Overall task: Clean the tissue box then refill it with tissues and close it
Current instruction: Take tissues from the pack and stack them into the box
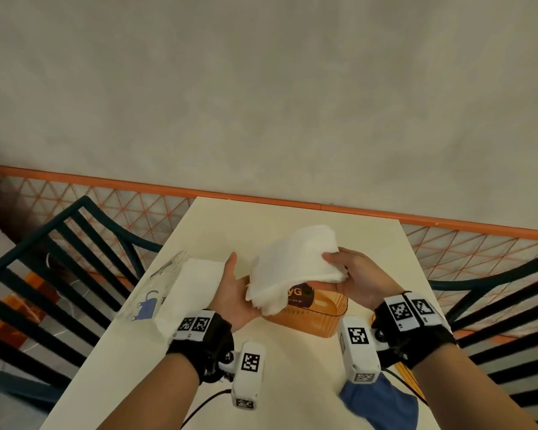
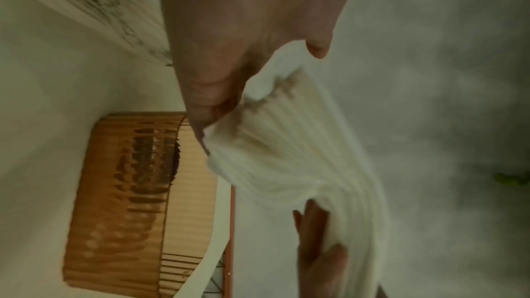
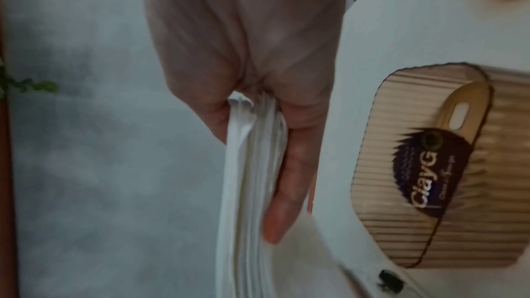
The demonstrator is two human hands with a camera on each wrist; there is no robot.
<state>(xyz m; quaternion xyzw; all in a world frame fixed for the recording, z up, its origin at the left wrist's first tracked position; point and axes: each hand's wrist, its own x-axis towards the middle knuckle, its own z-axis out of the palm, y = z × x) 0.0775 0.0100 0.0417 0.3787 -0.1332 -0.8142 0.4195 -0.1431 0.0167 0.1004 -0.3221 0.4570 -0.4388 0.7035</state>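
Note:
A thick stack of white tissues [image 1: 289, 268] hangs just above the orange ribbed tissue box [image 1: 311, 318], which stands on the cream table [image 1: 261, 225]. My left hand [image 1: 243, 283] pinches the stack's left end between thumb and fingers [image 2: 206, 110]. My right hand [image 1: 323, 271] grips the right end, thumb on top and fingers underneath [image 3: 286, 178]. In the wrist views the stack [image 2: 301, 155] [image 3: 249, 189] bends between both hands. The box [image 2: 120, 201] [image 3: 430, 167] is open on top and carries a dark purple label.
A second pile of tissues [image 1: 193, 290] lies left of the box on clear plastic wrapping [image 1: 153, 293]. A blue cloth [image 1: 382, 401] and an amber plastic piece [image 1: 413, 380] lie near the front right. Dark slatted chairs [image 1: 59, 274] [image 1: 494, 305] flank the table.

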